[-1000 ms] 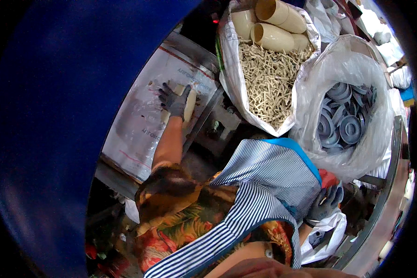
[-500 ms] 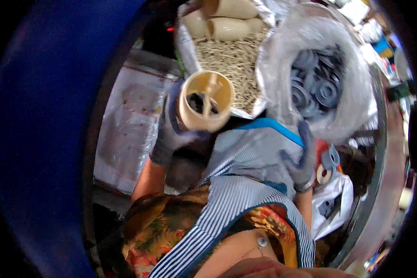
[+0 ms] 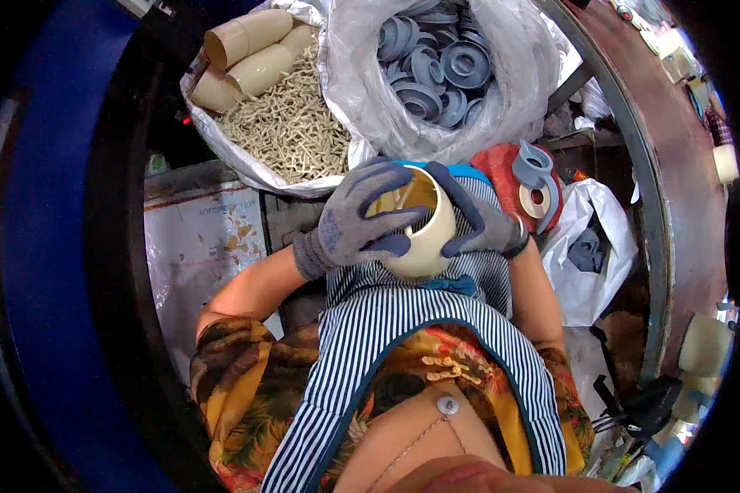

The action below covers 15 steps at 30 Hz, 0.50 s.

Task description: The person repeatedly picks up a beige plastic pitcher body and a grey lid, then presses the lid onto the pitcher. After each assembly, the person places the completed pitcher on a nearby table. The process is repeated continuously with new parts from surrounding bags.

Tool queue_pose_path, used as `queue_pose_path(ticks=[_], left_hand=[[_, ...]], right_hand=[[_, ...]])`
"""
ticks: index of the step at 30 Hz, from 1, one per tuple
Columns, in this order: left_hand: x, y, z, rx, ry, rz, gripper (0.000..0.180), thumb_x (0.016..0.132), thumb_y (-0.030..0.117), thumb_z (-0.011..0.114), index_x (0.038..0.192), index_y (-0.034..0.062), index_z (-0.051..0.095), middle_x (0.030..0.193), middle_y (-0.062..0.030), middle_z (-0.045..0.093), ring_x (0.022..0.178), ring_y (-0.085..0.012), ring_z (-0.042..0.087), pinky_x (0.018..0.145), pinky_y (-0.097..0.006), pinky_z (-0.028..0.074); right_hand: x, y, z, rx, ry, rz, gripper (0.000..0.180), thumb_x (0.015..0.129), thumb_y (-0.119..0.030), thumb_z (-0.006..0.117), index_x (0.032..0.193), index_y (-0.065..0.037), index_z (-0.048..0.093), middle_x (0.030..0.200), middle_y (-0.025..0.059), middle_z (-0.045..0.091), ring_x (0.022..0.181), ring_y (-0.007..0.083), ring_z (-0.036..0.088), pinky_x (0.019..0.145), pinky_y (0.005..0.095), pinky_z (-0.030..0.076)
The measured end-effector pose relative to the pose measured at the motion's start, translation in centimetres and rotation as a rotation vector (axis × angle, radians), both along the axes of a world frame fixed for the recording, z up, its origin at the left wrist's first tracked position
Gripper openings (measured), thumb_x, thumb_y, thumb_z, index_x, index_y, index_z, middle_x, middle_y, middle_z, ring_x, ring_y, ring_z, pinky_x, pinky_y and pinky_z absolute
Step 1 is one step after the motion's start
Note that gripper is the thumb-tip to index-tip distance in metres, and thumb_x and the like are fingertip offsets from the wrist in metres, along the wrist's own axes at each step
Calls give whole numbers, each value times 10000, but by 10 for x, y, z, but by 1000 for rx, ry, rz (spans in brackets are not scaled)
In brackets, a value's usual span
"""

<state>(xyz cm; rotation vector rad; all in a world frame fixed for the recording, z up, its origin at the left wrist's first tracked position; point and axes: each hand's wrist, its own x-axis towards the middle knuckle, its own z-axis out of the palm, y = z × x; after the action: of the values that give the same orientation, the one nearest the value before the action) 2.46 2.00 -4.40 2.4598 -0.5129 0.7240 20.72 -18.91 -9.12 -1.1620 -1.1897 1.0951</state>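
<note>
A cream plastic cup-shaped part (image 3: 426, 251) sits between my two gloved hands, just above my striped apron. Its round mouth is tilted up, and a cream crosspiece shows inside; the bottom of the inside is dark. My left hand (image 3: 358, 209) wraps its left side, with fingers reaching across the rim. On the other side my right hand (image 3: 481, 215) grips it with the thumb low and the fingers along the rim. Both gloves are grey with dark blue fingers.
Ahead stands a white sack (image 3: 284, 148) of small cream pieces with larger cream cylinders (image 3: 259, 66) on top. Beside it, a clear plastic bag (image 3: 510, 90) holds grey ring-shaped parts (image 3: 466, 64). Grey rings lie on a red thing (image 3: 497, 168) at right, near a white bag (image 3: 604, 238). A metal-edged bench (image 3: 641, 164) curves along the right.
My left hand has brought the cream part in front of my apron. The right hand, empty before, has come onto it. The view has shifted, so the sacks appear further left.
</note>
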Motion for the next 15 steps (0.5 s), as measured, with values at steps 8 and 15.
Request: queue_pose_path(ticks=[8,15], left_hand=[[19,-35,-6,179,-31,-38,451,831,490,658,1175,201,693,1199,-99,597,1171,-351,546,1047,-571,429],[40,-28,11,366,280,-274,343,804,413,673,974,116,655,912,-54,607,893,-242,603,902,-423,480]], right_hand=[[-38,-26,-14,141,-402,-419,1219,603,-394,922,1539,-37,227,1550,213,309,1434,376,312,1186,473,238],[-39,-29,-27,101,-369,-407,1158,607,-308,931,1521,-32,275,1529,209,359,1421,373,345,1175,489,257]])
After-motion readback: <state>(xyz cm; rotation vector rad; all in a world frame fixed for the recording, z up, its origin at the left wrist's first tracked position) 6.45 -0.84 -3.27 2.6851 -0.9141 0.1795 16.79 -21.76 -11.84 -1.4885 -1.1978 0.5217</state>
